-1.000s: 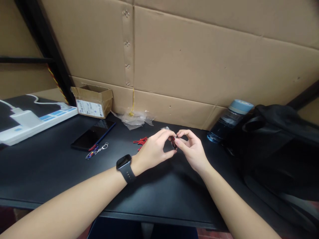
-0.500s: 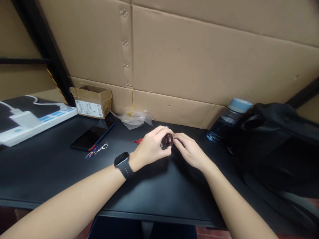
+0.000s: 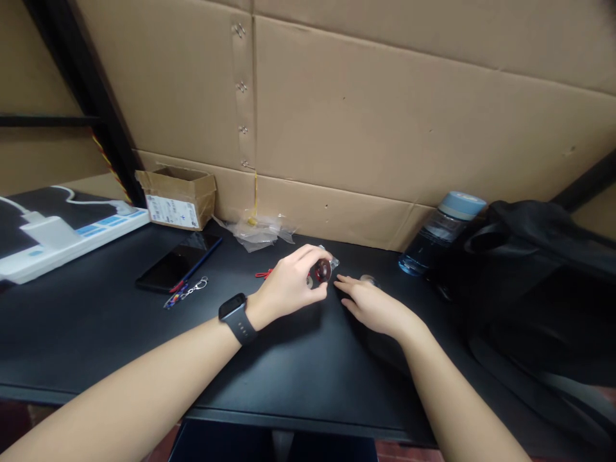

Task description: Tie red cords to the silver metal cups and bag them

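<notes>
My left hand (image 3: 293, 281), with a dark watch on the wrist, is closed round a small round dark-red thing with a pale rim (image 3: 323, 270); its kind I cannot make out. A bit of red cord (image 3: 264, 273) pokes out behind that hand, and a scrap of clear plastic (image 3: 335, 262) shows just past the fingertips. To the right, my right hand (image 3: 370, 301) lies low over the table with its fingers stretched out and nothing in them. Just behind its knuckles is a small round clear piece (image 3: 368, 280), partly hidden.
On the left of the black table (image 3: 308, 366) are a phone (image 3: 179, 260), a keychain (image 3: 187, 292), a power strip (image 3: 86, 240) and an open cardboard box (image 3: 176, 196). Plastic bags (image 3: 260, 231) lie by the cardboard wall. A blue-lidded bottle (image 3: 440, 231) and a black backpack (image 3: 534, 289) stand right.
My right hand has left the round dark-red thing and moved down and to the right onto the table. A clear round piece now shows behind it. My left hand has barely moved.
</notes>
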Demonstrator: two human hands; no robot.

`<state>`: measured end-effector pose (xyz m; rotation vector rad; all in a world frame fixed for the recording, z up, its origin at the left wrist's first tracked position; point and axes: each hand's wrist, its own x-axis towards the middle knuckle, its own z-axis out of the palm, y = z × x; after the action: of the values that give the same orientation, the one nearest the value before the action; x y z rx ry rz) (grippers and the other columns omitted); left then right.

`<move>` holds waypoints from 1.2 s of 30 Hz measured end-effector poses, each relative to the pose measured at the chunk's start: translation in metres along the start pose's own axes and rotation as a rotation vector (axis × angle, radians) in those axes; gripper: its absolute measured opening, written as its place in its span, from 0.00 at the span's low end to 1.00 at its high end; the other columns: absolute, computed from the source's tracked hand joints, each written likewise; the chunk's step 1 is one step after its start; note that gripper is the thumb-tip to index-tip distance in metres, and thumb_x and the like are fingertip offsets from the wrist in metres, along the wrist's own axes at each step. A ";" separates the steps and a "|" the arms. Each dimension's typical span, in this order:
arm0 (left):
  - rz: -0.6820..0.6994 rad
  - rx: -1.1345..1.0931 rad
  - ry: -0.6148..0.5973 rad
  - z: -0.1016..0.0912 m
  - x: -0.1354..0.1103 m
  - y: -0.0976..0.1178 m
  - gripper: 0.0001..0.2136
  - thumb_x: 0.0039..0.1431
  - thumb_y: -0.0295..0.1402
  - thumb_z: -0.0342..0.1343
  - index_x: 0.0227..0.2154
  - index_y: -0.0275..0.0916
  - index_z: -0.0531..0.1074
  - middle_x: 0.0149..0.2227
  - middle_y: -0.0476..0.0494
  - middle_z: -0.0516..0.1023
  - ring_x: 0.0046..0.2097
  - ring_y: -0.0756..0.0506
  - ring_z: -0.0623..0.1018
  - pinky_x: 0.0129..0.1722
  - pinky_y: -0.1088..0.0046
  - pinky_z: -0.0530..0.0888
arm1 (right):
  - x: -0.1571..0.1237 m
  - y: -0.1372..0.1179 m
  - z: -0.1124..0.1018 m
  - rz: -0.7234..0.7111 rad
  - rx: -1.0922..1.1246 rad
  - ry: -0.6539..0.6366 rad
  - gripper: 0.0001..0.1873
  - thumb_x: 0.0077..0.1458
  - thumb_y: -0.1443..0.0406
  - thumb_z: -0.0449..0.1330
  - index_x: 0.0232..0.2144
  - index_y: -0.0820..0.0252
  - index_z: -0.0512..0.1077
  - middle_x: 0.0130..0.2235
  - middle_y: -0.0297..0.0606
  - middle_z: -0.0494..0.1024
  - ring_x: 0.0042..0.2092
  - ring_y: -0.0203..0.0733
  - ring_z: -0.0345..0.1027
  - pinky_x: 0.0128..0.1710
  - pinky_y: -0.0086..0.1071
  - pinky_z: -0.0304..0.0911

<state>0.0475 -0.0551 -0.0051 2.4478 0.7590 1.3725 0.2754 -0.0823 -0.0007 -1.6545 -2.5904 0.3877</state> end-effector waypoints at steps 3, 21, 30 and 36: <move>-0.002 0.004 -0.011 0.000 0.000 0.000 0.21 0.51 0.21 0.59 0.49 0.42 0.71 0.49 0.43 0.77 0.51 0.42 0.78 0.54 0.65 0.75 | -0.004 0.002 -0.005 -0.053 -0.014 0.054 0.19 0.60 0.71 0.58 0.52 0.63 0.78 0.60 0.52 0.75 0.61 0.57 0.70 0.63 0.47 0.62; -0.013 0.016 -0.035 0.000 -0.001 -0.001 0.21 0.51 0.22 0.60 0.48 0.43 0.72 0.49 0.43 0.78 0.50 0.41 0.79 0.53 0.62 0.76 | -0.019 0.000 -0.005 -0.051 0.062 0.019 0.25 0.62 0.70 0.53 0.60 0.56 0.72 0.64 0.47 0.70 0.62 0.53 0.67 0.62 0.44 0.62; -0.020 0.016 -0.039 -0.001 -0.002 0.001 0.22 0.50 0.22 0.61 0.49 0.43 0.72 0.50 0.44 0.78 0.52 0.41 0.78 0.53 0.63 0.76 | -0.017 -0.023 -0.016 -0.266 0.125 -0.045 0.16 0.53 0.69 0.65 0.46 0.55 0.78 0.50 0.40 0.79 0.51 0.49 0.73 0.55 0.39 0.66; -0.021 0.020 -0.031 -0.001 -0.001 0.001 0.22 0.50 0.21 0.61 0.48 0.43 0.72 0.50 0.44 0.78 0.50 0.41 0.79 0.51 0.63 0.76 | -0.011 -0.029 -0.010 -0.303 0.156 -0.033 0.11 0.53 0.71 0.65 0.40 0.55 0.79 0.44 0.38 0.79 0.45 0.45 0.74 0.47 0.34 0.68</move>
<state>0.0464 -0.0567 -0.0050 2.4634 0.7928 1.3224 0.2563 -0.1018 0.0169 -1.1941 -2.6959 0.5831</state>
